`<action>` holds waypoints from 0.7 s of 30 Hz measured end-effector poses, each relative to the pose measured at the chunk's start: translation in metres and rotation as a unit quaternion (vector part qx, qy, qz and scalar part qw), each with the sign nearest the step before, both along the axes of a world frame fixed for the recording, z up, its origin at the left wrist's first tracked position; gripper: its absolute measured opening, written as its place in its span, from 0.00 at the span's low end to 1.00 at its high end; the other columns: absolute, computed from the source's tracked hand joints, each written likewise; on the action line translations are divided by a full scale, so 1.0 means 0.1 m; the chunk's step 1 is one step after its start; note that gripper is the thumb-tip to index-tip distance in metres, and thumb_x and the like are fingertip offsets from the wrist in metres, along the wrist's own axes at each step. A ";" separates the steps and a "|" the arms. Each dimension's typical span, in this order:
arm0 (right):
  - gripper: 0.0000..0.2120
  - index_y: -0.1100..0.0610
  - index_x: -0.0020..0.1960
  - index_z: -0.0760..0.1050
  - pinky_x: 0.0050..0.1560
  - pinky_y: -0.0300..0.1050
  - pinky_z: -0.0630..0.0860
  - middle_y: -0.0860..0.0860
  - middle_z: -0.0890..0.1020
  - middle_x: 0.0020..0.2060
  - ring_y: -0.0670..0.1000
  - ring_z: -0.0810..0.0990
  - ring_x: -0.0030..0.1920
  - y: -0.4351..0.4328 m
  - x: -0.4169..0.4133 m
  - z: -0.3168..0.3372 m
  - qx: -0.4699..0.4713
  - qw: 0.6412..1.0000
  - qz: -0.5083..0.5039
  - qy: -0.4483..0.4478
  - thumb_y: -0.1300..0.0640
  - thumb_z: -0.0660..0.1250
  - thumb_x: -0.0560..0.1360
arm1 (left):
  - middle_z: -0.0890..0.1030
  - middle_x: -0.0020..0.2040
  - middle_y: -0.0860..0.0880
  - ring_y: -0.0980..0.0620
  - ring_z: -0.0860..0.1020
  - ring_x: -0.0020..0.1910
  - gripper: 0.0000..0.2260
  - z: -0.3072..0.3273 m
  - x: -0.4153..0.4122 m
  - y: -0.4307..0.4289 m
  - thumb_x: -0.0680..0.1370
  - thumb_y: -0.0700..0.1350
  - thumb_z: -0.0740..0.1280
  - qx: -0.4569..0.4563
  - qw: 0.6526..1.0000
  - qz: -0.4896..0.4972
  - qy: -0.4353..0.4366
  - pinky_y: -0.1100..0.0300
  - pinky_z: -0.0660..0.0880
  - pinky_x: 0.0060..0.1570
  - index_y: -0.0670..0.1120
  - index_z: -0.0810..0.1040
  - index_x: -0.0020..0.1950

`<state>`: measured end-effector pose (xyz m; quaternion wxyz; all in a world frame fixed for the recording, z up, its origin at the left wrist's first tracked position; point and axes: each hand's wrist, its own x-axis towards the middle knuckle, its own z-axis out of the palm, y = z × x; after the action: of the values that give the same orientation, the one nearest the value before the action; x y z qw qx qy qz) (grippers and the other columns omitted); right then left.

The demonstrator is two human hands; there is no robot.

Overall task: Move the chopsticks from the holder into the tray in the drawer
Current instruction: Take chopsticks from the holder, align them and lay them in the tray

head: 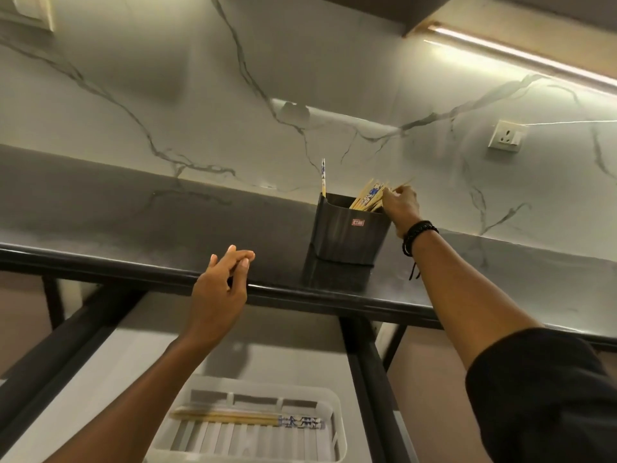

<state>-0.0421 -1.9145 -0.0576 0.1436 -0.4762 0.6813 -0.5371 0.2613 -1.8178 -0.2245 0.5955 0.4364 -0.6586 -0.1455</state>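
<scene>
A home kitchen: dark countertop [133,208], marble-veined backsplash [300,78], wall socket [505,135], under-cabinet light strip [517,55].

Dim, warm under-cabinet strip light [521,55] glare upper right, soft, perhaps motion-blurred, wide-angle-bent edges.

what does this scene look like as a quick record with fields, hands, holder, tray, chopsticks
right hand: fingers pinching chopsticks at the holder's right side
left hand: empty, fingers loosely open, over the counter edge
holder: dark, upright on the counter
chopsticks in holder: bundle leaning right, one single chopstick standing upright at the left corner
tray: white, in the open drawer below
chopsticks in tray: a few lying flat, patterned ends to the right
</scene>
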 end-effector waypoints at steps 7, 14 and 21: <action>0.32 0.58 0.75 0.55 0.61 0.50 0.77 0.58 0.72 0.67 0.58 0.76 0.63 -0.29 0.09 0.16 0.046 0.998 0.038 -0.004 0.59 0.67 0.77 | 0.83 0.45 0.42 0.43 0.76 0.64 0.11 0.02 -0.07 -0.17 0.81 0.43 0.60 -0.013 0.998 0.039 -0.049 0.66 0.51 0.74 0.44 0.79 0.59; 0.35 0.62 0.73 0.59 0.62 0.49 0.75 0.58 0.71 0.66 0.57 0.73 0.65 -0.51 0.17 0.14 0.022 0.999 0.011 0.038 0.61 0.74 0.72 | 0.84 0.52 0.46 0.47 0.80 0.58 0.11 0.03 -0.20 -0.16 0.80 0.45 0.61 -0.043 0.983 0.130 -0.123 0.51 0.61 0.66 0.46 0.82 0.55; 0.18 0.61 0.53 0.76 0.50 0.54 0.81 0.55 0.80 0.48 0.56 0.81 0.48 -0.66 0.24 0.07 0.032 0.993 -0.024 0.114 0.57 0.78 0.68 | 0.85 0.47 0.52 0.52 0.81 0.56 0.11 0.01 -0.20 -0.20 0.80 0.46 0.60 -0.044 0.977 0.144 -0.151 0.50 0.67 0.65 0.48 0.82 0.54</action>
<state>-0.0183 -1.9805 -0.0510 0.0669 -0.5127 0.7216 -0.4604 0.2408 -1.8380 -0.2239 0.5222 0.5173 -0.6770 0.0388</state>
